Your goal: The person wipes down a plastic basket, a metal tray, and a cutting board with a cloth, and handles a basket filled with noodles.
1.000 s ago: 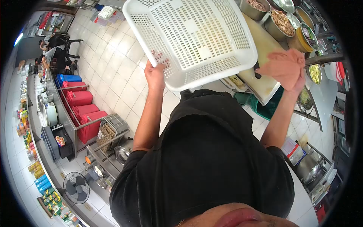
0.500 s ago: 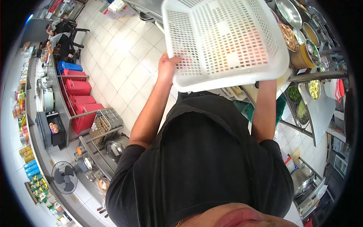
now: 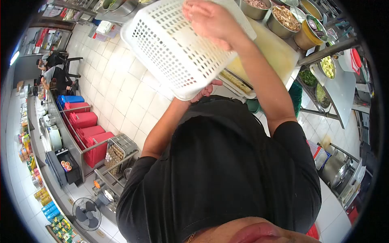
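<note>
A white perforated plastic basket (image 3: pixel 170 48) is held up, tilted, in front of my chest. My left hand (image 3: pixel 202 93) supports it from below at its near corner, with most of the fingers hidden behind the plastic. Over the far part of the basket is my right hand (image 3: pixel 212 24), its fingers stretched out and slightly blurred. Whether the right palm touches the plastic is hard to tell. Right of the basket lies a yellowish cutting board (image 3: pixel 271 52), and a shallow tray (image 3: pixel 237 83) with pale food sits at its near edge.
A pot of sliced brown food (image 3: pixel 285 18) and a yellow container (image 3: pixel 308 38) stand beyond the board. A bowl of pale yellow pieces (image 3: pixel 327 67) is further right. Red bins (image 3: pixel 83 119) line the left counter, near a crate of eggs (image 3: pixel 115 154). Two people sit far left.
The basket has moved left and turned, no longer facing me squarely. My right hand has come from behind it to over its surface. My left hand has shifted to its near corner.
</note>
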A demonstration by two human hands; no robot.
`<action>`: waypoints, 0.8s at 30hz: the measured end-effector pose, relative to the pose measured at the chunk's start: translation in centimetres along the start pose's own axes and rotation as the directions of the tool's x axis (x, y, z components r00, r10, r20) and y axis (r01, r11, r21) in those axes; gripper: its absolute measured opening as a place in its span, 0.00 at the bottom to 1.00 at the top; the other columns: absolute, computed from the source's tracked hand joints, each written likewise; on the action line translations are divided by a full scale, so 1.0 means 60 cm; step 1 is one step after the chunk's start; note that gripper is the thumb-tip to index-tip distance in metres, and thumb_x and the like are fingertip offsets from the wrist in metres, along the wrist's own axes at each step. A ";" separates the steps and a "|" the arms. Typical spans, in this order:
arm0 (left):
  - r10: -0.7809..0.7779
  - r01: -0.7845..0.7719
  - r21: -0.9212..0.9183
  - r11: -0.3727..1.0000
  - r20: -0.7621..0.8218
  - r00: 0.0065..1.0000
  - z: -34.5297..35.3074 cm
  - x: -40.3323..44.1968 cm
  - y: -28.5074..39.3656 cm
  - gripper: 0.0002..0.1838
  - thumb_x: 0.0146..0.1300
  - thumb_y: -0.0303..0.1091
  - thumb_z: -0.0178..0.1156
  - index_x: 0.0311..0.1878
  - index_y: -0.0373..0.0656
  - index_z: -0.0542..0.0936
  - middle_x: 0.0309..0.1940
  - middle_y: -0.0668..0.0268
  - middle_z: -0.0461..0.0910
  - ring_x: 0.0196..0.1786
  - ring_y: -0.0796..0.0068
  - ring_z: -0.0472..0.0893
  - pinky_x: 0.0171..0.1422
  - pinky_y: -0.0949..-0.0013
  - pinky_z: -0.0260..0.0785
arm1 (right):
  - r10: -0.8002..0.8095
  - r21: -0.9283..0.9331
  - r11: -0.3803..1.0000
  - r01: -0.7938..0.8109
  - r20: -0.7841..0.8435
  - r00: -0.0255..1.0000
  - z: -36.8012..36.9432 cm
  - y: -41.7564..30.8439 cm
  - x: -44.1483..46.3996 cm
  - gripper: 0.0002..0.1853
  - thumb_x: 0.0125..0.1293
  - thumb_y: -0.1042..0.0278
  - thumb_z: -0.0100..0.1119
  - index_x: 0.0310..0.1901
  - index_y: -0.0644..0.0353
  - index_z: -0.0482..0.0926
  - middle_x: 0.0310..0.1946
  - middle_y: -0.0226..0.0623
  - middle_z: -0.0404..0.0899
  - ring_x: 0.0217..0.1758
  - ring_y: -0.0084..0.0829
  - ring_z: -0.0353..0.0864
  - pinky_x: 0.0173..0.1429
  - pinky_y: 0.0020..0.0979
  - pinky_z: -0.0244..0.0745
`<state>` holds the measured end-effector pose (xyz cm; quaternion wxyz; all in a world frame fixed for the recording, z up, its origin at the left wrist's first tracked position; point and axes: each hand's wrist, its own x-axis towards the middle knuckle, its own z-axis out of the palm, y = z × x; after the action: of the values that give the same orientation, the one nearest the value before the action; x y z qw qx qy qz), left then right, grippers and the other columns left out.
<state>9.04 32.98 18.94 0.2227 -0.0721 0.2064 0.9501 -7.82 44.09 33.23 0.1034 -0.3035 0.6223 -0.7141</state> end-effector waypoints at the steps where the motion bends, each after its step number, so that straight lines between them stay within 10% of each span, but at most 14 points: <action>1: -0.067 0.067 0.004 0.998 -0.039 0.997 -0.015 -0.003 -0.002 0.36 0.74 0.56 0.44 0.70 0.33 0.65 0.48 0.33 0.78 0.28 0.57 0.84 0.27 0.64 0.81 | -0.005 -0.230 0.973 0.016 0.051 0.999 0.009 0.021 0.001 0.16 0.73 0.63 0.55 0.57 0.60 0.80 0.52 0.42 0.83 0.52 0.32 0.83 0.54 0.33 0.78; 5: -0.046 0.044 -0.036 0.998 -0.064 0.997 -0.046 -0.016 -0.018 0.36 0.73 0.59 0.46 0.70 0.36 0.66 0.50 0.33 0.78 0.32 0.54 0.85 0.33 0.60 0.83 | -0.019 -0.651 0.751 0.106 0.138 0.990 0.036 0.156 0.012 0.15 0.71 0.60 0.57 0.53 0.54 0.84 0.49 0.39 0.84 0.50 0.30 0.84 0.54 0.30 0.76; 8: 0.160 -0.181 -0.025 0.983 -0.368 0.916 -0.098 -0.032 -0.041 0.35 0.74 0.57 0.43 0.70 0.37 0.66 0.55 0.44 0.79 0.42 0.53 0.86 0.42 0.54 0.83 | 0.067 -0.664 0.747 0.026 0.114 0.991 0.056 0.170 0.001 0.17 0.67 0.66 0.59 0.57 0.52 0.83 0.52 0.39 0.85 0.54 0.32 0.84 0.56 0.30 0.76; 14: 0.431 -0.590 -0.144 0.795 -0.551 0.715 -0.202 -0.072 -0.045 0.31 0.78 0.52 0.38 0.73 0.39 0.64 0.69 0.54 0.71 0.68 0.54 0.73 0.72 0.45 0.65 | 0.081 -0.472 0.882 -0.015 0.120 0.989 0.062 0.220 -0.014 0.17 0.67 0.63 0.61 0.57 0.53 0.83 0.51 0.37 0.86 0.52 0.34 0.85 0.58 0.30 0.76; 20: 0.447 -0.523 0.067 0.849 -0.620 0.645 -0.247 -0.069 -0.026 0.31 0.78 0.51 0.39 0.72 0.37 0.63 0.71 0.52 0.67 0.74 0.53 0.65 0.77 0.48 0.56 | 0.233 -0.207 0.951 -0.228 -0.001 0.973 0.123 0.168 -0.037 0.14 0.66 0.62 0.61 0.50 0.57 0.84 0.43 0.37 0.87 0.46 0.38 0.85 0.52 0.34 0.78; 22: 0.448 -0.499 0.115 0.859 -0.639 0.625 -0.241 -0.060 -0.019 0.29 0.78 0.47 0.40 0.71 0.35 0.64 0.70 0.53 0.68 0.72 0.54 0.67 0.76 0.50 0.58 | -0.112 -0.259 0.953 0.156 0.174 0.978 0.174 0.152 -0.038 0.12 0.63 0.65 0.62 0.46 0.58 0.85 0.43 0.35 0.86 0.47 0.37 0.83 0.54 0.36 0.76; 23: 0.466 -0.494 0.142 0.858 -0.623 0.629 -0.234 -0.057 -0.012 0.28 0.79 0.46 0.40 0.71 0.34 0.64 0.70 0.53 0.69 0.71 0.55 0.68 0.75 0.51 0.59 | -0.425 -0.287 0.794 0.536 0.369 0.827 0.194 0.162 -0.037 0.12 0.60 0.66 0.62 0.44 0.57 0.85 0.44 0.34 0.85 0.49 0.35 0.82 0.56 0.38 0.74; 24: 0.480 -0.486 0.169 0.857 -0.604 0.636 -0.229 -0.056 -0.011 0.27 0.79 0.44 0.39 0.70 0.32 0.65 0.69 0.53 0.69 0.70 0.56 0.69 0.75 0.53 0.59 | -0.291 -0.547 0.627 0.554 0.495 0.819 0.217 0.172 -0.067 0.12 0.59 0.66 0.62 0.43 0.56 0.85 0.46 0.33 0.84 0.52 0.34 0.80 0.57 0.39 0.71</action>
<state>12.92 26.37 7.02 -0.1213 -0.3273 0.2753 0.8958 0.30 33.35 22.75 -0.0747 -0.5848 0.7148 -0.3762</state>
